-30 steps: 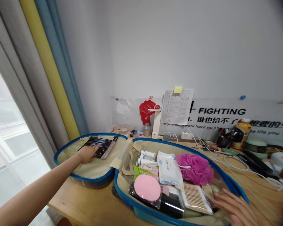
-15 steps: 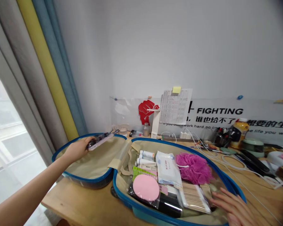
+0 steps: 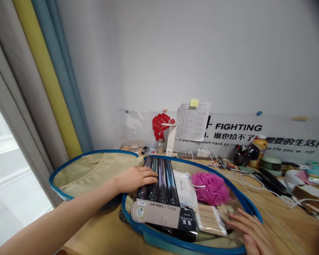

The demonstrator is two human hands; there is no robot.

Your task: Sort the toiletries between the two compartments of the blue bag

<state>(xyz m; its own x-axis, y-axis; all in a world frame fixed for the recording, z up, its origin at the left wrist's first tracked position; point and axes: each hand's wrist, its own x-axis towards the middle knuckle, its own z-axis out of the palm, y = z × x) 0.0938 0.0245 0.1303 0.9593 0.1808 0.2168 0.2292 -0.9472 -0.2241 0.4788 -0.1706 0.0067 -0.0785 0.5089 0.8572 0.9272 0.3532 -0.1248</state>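
An open blue-rimmed case [image 3: 244, 202] lies on the wooden desk, with its beige-lined lid half [image 3: 85, 171] folded out to the left. My left hand [image 3: 135, 178] lies on a flat dark pack of toothbrushes [image 3: 159, 193] that rests on the items in the right half, its fingers curled over the pack's left edge. My right hand [image 3: 251, 233] rests flat with its fingers spread at the case's near right corner, beside a bag of cotton swabs [image 3: 211, 219]. A pink bath puff [image 3: 210, 187] and a white wipes pack [image 3: 183, 187] lie behind.
Striped curtains [image 3: 42, 92] and a window are at the left. Along the wall stand a small lamp [image 3: 171, 140], a yellow bottle [image 3: 256, 150], a green pot [image 3: 271, 164], cables and clutter [image 3: 281, 180]. A banner with text hangs behind.
My left hand lifted the toothbrush pack out of the lid half and carried it right, onto the items in the main half. The right hand stayed at the near corner.
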